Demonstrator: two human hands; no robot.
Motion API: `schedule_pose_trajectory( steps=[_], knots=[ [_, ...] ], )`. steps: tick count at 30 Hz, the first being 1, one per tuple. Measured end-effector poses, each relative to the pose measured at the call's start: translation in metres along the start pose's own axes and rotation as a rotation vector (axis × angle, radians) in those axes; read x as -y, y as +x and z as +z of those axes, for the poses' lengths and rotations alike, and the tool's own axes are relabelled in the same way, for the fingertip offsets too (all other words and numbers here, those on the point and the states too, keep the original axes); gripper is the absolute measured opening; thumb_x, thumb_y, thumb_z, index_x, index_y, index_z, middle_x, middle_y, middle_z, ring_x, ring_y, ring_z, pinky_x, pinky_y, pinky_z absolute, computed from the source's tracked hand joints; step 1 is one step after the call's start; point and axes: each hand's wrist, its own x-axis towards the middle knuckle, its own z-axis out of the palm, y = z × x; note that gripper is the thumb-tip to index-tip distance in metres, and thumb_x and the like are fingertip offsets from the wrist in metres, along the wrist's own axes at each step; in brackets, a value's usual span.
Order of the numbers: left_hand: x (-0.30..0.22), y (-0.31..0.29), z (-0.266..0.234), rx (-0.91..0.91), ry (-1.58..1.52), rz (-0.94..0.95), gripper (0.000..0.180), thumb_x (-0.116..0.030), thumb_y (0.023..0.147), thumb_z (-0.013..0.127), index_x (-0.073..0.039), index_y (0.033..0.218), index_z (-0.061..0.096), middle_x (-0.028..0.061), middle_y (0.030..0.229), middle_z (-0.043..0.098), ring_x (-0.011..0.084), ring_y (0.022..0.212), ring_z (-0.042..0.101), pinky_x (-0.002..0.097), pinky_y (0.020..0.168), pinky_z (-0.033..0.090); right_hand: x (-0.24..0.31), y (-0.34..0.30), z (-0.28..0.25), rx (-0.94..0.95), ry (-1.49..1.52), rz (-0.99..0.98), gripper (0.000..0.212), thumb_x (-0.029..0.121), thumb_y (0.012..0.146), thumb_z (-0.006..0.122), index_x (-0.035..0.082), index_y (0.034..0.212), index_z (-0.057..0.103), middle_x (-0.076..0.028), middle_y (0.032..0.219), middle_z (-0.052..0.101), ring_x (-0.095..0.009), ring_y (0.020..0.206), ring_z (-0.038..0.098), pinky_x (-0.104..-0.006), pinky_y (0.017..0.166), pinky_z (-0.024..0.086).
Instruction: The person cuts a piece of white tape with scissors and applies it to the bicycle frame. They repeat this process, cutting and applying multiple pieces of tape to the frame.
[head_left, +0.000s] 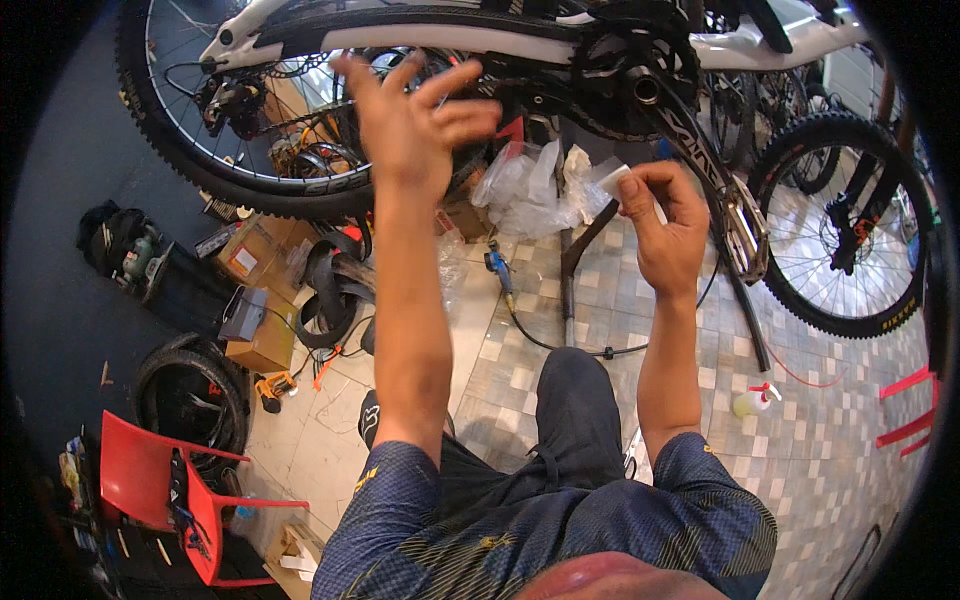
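My left hand [415,125] is raised with its fingers spread and holds nothing. It is in front of the white bicycle frame [480,42], near the chain side and the rear wheel [290,205]; whether it touches the bike I cannot tell. My right hand [668,225] pinches a small white piece [614,181] between thumb and fingers; it looks like folded paper or cloth. Close by on its right are the black crank arm [695,150] and the pedal [743,232]. Crumpled clear plastic bags [525,185] show beyond, between my hands.
A dark stand leg [567,290] reaches the tiled floor below the bike. A blue air-hose fitting [497,262] hangs there. Cardboard boxes [265,250] and loose tires [190,390] lie left, behind a red chair [140,470]. A spray bottle [752,401] stands right, below another bicycle wheel [850,225].
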Motion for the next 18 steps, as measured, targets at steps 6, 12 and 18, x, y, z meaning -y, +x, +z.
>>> schedule_pose_trajectory(
  steps=[6, 12, 18],
  knots=[
    [0.019, -0.185, -0.165, -0.34, 0.315, -0.158, 0.093, -0.076, 0.097, 0.027, 0.0, 0.148, 0.042, 0.025, 0.122, 0.068, 0.0264, 0.074, 0.074, 0.0299, 0.058, 0.061, -0.012, -0.011, -0.002, 0.036, 0.004, 0.051, 0.016, 0.015, 0.097, 0.071, 0.0, 0.097, 0.066, 0.0, 0.089, 0.065, -0.006, 0.083, 0.057, -0.0215, 0.077, 0.046],
    [0.145, -0.498, -0.306, -0.587, 0.116, -1.0, 0.093, -0.062, 0.097, 0.056, -0.002, 0.159, 0.022, 0.0153, 0.158, 0.034, 0.0307, 0.145, 0.034, 0.0437, 0.121, 0.027, -0.014, -0.012, -0.004, 0.045, 0.009, 0.046, 0.016, 0.015, 0.097, 0.071, 0.001, 0.1, 0.065, 0.0, 0.089, 0.064, -0.007, 0.082, 0.057, -0.0219, 0.076, 0.046],
    [0.108, -0.501, -0.29, 0.019, 0.487, -0.984, 0.108, -0.042, 0.083, 0.082, -0.003, 0.159, 0.016, 0.0148, 0.159, 0.032, 0.0294, 0.139, 0.041, 0.0397, 0.116, 0.035, -0.015, -0.028, 0.015, 0.116, 0.1, 0.083, 0.015, 0.014, 0.098, 0.07, 0.001, 0.101, 0.064, 0.0, 0.088, 0.063, -0.007, 0.08, 0.056, -0.0227, 0.075, 0.047]
  ],
)
